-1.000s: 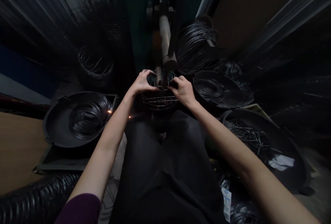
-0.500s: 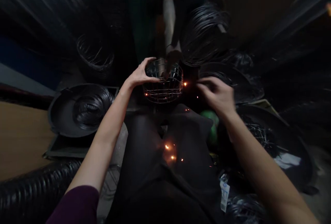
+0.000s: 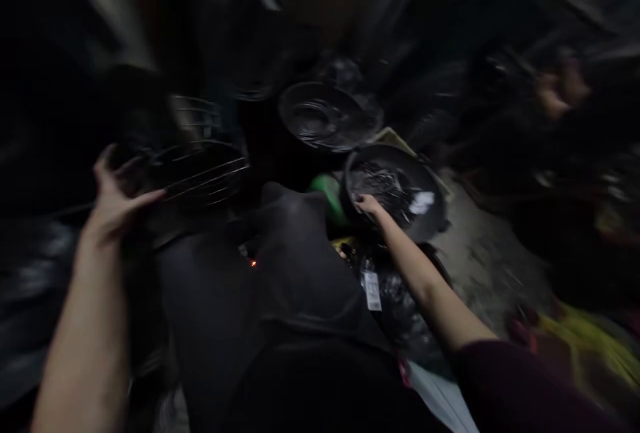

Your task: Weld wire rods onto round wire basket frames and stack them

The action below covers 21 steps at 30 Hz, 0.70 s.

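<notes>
My left hand point(image 3: 117, 196) is at the left, thumb and fingers spread around the side of a round wire cage point(image 3: 207, 179). The cage's thin metal bars are smeared by motion, and part of it lies in shadow below a machine arm. My right hand point(image 3: 369, 204) reaches over the near-left rim of a dark round basin point(image 3: 430, 216). In that basin lies a tangle of short metal wire pieces point(image 3: 383, 183) with a white scrap point(image 3: 421, 202). The right fingertips are small and blurred, so whether they pinch a wire is unclear.
Behind stands another dark basin point(image 3: 367, 123) with coiled wire point(image 3: 313, 119). A green round object point(image 3: 327, 191) sits beside my knee. A tagged bundle in dark plastic point(image 3: 405, 306) lies below my right arm. Another person's hand point(image 3: 563, 89) shows at the upper right.
The view has swung right. My right hand has moved from beside the cage to the basin of wire pieces. My left hand stays at the cage; most of the sparks are gone.
</notes>
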Each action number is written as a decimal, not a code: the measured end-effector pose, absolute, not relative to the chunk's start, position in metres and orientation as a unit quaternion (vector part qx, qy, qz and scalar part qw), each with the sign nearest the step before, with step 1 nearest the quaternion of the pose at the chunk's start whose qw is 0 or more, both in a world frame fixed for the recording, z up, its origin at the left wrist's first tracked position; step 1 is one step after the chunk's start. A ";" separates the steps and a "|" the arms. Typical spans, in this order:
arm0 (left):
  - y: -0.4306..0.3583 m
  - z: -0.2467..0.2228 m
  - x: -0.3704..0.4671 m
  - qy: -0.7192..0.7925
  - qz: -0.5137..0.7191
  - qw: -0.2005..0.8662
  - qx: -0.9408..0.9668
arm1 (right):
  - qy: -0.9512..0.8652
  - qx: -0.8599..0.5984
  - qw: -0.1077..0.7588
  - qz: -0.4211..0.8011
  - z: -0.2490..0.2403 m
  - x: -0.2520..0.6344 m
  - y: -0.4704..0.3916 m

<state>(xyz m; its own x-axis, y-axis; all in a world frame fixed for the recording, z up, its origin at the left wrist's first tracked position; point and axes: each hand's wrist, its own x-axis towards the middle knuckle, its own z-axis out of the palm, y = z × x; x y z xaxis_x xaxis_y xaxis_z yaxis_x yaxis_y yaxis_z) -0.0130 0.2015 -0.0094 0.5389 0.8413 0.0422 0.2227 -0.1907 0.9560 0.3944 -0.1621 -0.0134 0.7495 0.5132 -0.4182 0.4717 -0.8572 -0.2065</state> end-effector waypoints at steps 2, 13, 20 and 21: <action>0.212 -0.017 -0.010 0.397 0.288 0.503 0.712 | -0.211 -0.949 0.020 0.234 -0.027 0.427 -0.174; 0.194 -0.008 -0.006 0.427 0.321 0.455 0.713 | -0.309 -0.937 -0.013 0.164 -0.038 0.460 -0.181; 0.199 -0.019 -0.009 0.409 0.336 0.452 0.718 | -0.297 -0.941 0.080 0.144 -0.049 0.482 -0.160; 0.197 -0.018 -0.008 0.398 0.349 0.453 0.718 | -0.275 -0.948 0.082 0.134 -0.050 0.488 -0.162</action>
<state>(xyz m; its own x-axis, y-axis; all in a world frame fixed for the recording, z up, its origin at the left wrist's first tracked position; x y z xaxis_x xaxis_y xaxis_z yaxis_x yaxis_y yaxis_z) -0.0083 0.1967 -0.0183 0.4402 0.8869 0.1399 0.2556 -0.2732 0.9274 0.4875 -0.1618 -0.0499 0.8122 0.5443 -0.2100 0.5005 -0.8350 -0.2286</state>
